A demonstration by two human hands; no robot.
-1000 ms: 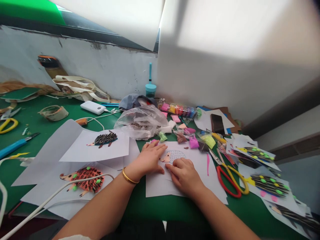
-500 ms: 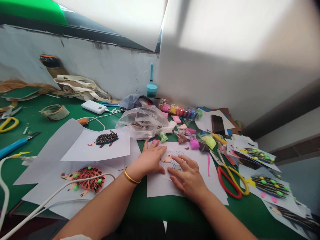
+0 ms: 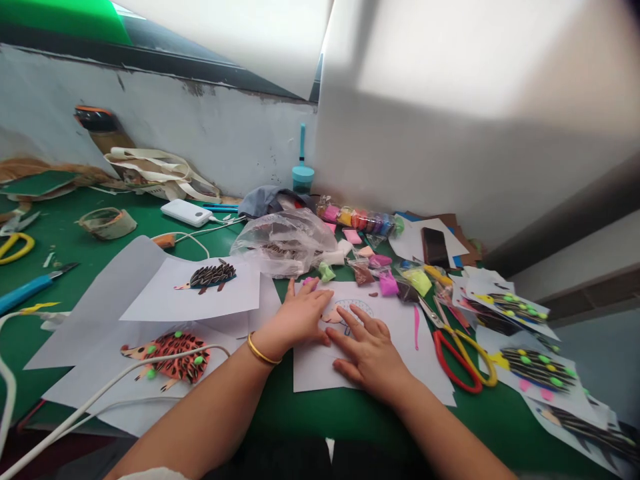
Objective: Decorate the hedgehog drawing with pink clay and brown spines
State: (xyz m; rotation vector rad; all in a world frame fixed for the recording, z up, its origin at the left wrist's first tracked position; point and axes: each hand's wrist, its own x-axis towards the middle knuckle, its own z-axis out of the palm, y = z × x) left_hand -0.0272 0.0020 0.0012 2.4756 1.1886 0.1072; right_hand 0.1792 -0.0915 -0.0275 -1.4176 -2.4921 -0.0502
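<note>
A white sheet (image 3: 320, 377) lies in front of me with a hedgehog drawing (image 3: 363, 309) in blue outline. Its face is filled with peach clay (image 3: 334, 313). My left hand (image 3: 303, 319) rests flat on the sheet's left side, fingers extended, left of the face. My right hand (image 3: 367, 350) is spread over the lower part of the drawing, its fingertips at or just above the face and partly hiding the body and legs. Neither hand holds anything. A pink plastic strip (image 3: 417, 328) and a small brown clay piece (image 3: 373, 294) lie on the sheet.
Several clay packets (image 3: 389, 283) and a plastic bag of seeds (image 3: 283, 243) stand behind the sheet. Scissors (image 3: 463, 353) lie at right beside finished hedgehog pictures (image 3: 537, 370). At left are a seed hedgehog picture (image 3: 213, 275), a white cable (image 3: 115, 383) and a utility knife (image 3: 30, 292).
My right hand has shifted slightly left and its fingers have spread over the face and lower drawing. The left hand stays in place on the sheet.
</note>
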